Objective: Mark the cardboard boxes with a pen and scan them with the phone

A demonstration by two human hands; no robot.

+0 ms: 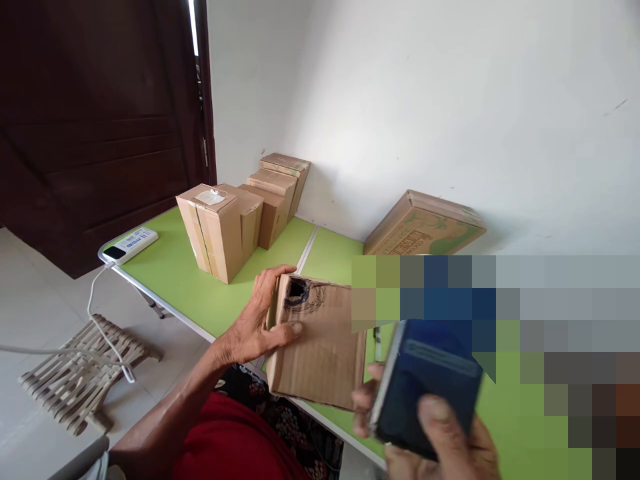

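Note:
My left hand [270,320] grips the left side of a cardboard box [325,353], its thumb on the front face and its fingers behind the top edge. Black marks surround a dark hole at that box's upper left corner. The box stands tilted at the table's front edge. In my right hand [445,433] is a dark blue, flat, book-like object [430,387], with the thumb across its face and fingertips along its left edge. It is slightly blurred and sits right of the box, near its lower right corner.
Several cardboard boxes [217,230] stand in a row on the green table [170,287]. A printed box [425,223] leans against the wall. A white device [131,245] with a cable lies at the left end. Below is a woven stool [85,373]. Pixelation hides the right side.

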